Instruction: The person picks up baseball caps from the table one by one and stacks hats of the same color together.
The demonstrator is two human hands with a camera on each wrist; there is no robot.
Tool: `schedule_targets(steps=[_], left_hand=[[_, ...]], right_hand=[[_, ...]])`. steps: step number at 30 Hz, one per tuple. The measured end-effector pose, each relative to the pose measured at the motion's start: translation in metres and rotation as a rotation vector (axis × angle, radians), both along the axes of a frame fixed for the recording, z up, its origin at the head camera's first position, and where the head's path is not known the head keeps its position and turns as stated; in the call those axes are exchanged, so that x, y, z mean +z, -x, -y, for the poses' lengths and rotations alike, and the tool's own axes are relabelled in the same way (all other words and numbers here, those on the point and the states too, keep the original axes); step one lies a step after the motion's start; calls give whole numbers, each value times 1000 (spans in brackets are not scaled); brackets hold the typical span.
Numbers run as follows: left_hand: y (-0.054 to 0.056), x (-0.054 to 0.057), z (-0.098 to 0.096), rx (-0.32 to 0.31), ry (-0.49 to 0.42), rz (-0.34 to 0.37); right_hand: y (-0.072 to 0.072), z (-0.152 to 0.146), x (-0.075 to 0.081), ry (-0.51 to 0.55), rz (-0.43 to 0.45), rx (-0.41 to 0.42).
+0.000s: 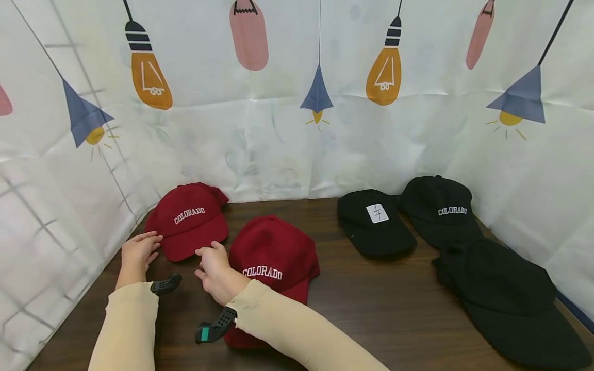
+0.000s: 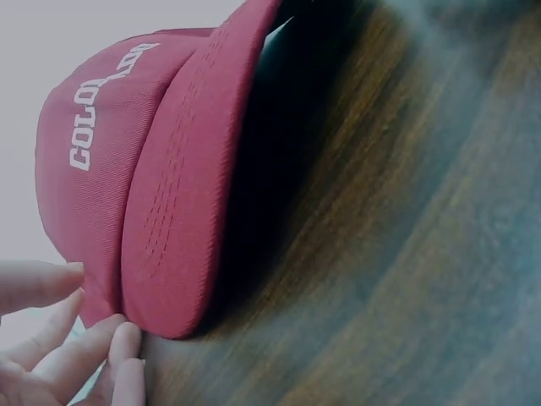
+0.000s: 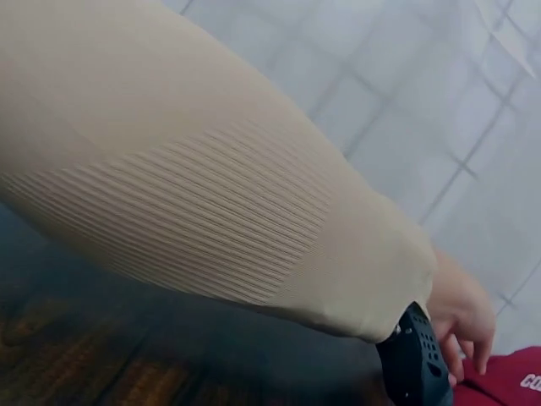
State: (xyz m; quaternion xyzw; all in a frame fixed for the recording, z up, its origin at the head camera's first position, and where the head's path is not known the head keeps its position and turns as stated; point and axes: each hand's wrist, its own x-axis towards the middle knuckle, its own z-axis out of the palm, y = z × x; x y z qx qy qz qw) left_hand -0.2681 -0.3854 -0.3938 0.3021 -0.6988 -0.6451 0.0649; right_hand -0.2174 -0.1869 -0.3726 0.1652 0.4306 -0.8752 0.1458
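1. One unlettered black cap [image 1: 506, 291], nearest of all, beside the right edge of the wooden surface [image 1: 371, 299].
2. Left of the surface's middle, near red cap [image 1: 274, 245], brim partly hidden by the right sleeve [image 1: 287, 314].
3. Beyond its left side, right hand [image 1: 217, 270], released, fingers loosely bent beside the far red cap's brim; contact impossible to tell.
4. Left hand [image 1: 141, 251] with fingertips touching that cap's left side, relaxed rather than clenched, no firm grasp visible.
5. Far red cap [image 1: 187, 224] at the surface's far left corner, brim toward the near side. Step in hand, apparently: adjusting this cap; next move probably calling for light, even fingertip pressure.
6. Near the far edge, tagged black cap [image 1: 378, 237]; just beside, at the far right corner, lettered black cap [image 1: 436, 203].
7. Tight room at the left and far edges against the curtain [image 1: 287, 154]; widest room across mid-surface, between red and black caps.
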Motion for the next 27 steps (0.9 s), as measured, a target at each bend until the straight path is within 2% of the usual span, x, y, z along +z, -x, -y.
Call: schedule_targets(steps=[3, 9, 15, 19, 22, 27], left_hand=[[1, 0, -4, 16, 14, 22], [3, -2, -13, 21, 58, 23], [5, -3, -20, 20, 148, 27], [5, -2, -23, 20, 171, 30], [5, -1, -24, 28, 122, 37], [3, 2, -25, 57, -55, 21]], right_hand=[[4, -1, -1, -6, 5, 29], [10, -6, -6, 29, 27, 86], [15, -5, -7, 81, 45, 79], [16, -3, -7, 94, 45, 56], [15, -2, -8, 100, 40, 40], [12, -1, -9, 109, 14, 23]])
